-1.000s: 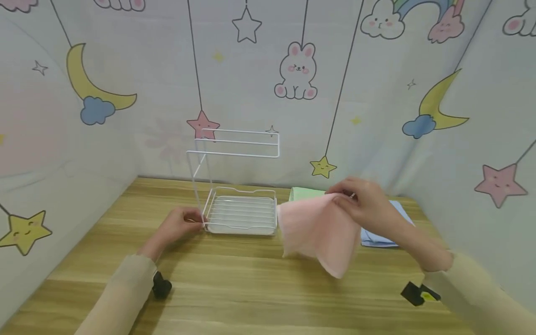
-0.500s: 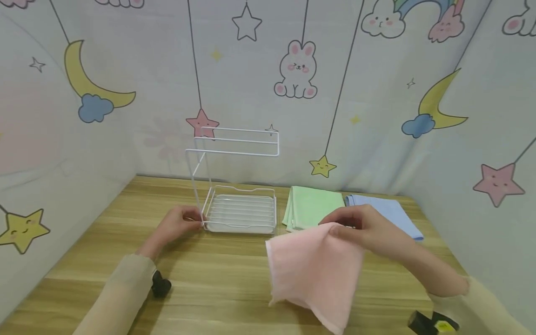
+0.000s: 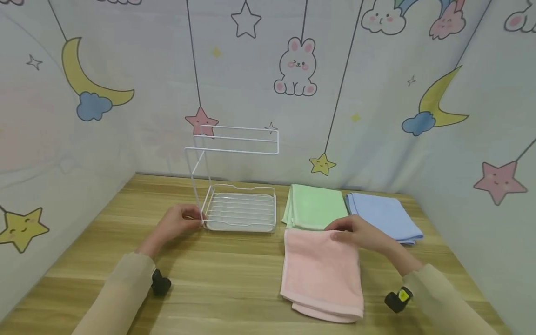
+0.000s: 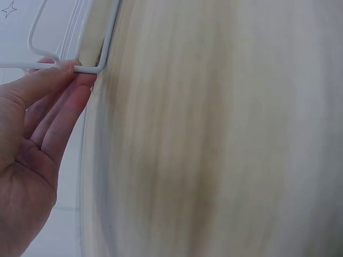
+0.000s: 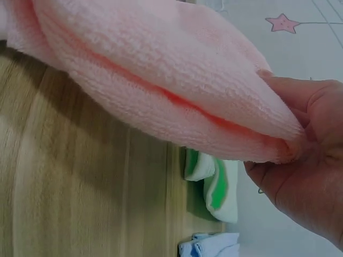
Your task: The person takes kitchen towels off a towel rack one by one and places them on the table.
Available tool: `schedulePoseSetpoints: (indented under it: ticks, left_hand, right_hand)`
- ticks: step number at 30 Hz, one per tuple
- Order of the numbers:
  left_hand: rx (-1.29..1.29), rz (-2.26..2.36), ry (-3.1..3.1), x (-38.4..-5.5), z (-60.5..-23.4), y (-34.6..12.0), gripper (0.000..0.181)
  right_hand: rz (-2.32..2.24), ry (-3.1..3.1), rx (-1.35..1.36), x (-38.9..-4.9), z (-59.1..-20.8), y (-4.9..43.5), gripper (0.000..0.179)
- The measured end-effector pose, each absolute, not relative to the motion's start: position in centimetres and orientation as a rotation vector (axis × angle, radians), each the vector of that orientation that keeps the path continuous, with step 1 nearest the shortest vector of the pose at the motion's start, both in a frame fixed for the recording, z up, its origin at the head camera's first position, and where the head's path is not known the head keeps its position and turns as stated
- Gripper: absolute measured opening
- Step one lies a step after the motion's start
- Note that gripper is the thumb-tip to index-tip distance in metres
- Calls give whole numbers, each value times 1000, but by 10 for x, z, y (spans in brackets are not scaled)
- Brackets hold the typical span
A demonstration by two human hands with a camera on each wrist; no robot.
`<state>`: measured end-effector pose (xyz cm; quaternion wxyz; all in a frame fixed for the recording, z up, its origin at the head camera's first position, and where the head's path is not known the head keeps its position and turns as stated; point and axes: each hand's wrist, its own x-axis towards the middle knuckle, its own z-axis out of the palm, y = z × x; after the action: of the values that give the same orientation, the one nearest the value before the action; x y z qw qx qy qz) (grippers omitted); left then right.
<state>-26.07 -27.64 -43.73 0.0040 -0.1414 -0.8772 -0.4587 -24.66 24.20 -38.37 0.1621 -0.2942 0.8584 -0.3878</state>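
My left hand (image 3: 177, 225) pinches the lower left front corner of a white wire rack (image 3: 235, 151); in the left wrist view, thumb and fingers close on the white wire (image 4: 86, 69). The rack has top rails above a low basket with a white tray (image 3: 243, 211) in its base. My right hand (image 3: 362, 237) pinches the upper right edge of a folded pink towel (image 3: 322, 274). The towel hangs down toward the front of the table, its lower folds uneven. In the right wrist view the pink towel (image 5: 161, 80) shows its folded layers between thumb and fingers.
A folded green towel (image 3: 317, 204) lies right of the rack, just behind the pink one. Farther right is a folded blue towel (image 3: 385, 214). The wooden table (image 3: 217, 288) ends at a patterned curtain (image 3: 251, 74) at the back and sides.
My right hand has drawn the pink towel from beside the rack toward the front, uncovering the green and blue towels. The towel now hangs flatter. My left hand stays at the rack's corner.
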Motion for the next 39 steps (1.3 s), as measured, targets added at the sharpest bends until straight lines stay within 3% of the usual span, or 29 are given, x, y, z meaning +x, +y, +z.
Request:
schedulePoseSetpoints:
  ticks: [12,27,39]
  left_hand:
    - [-456,-1378,-2751,-261,-436,-277,10]
    - [-448,-1436,-2743,-258,-433,-276,11]
    - [-434,-1433,-2760,-257,-433,-274,11]
  right_hand:
    - [-908,2506,-846,-242,-384,259,47]
    - [-901,2569,-846,-248,-396,275,43]
    - [-902,2670,-696,-251,-410,274,39]
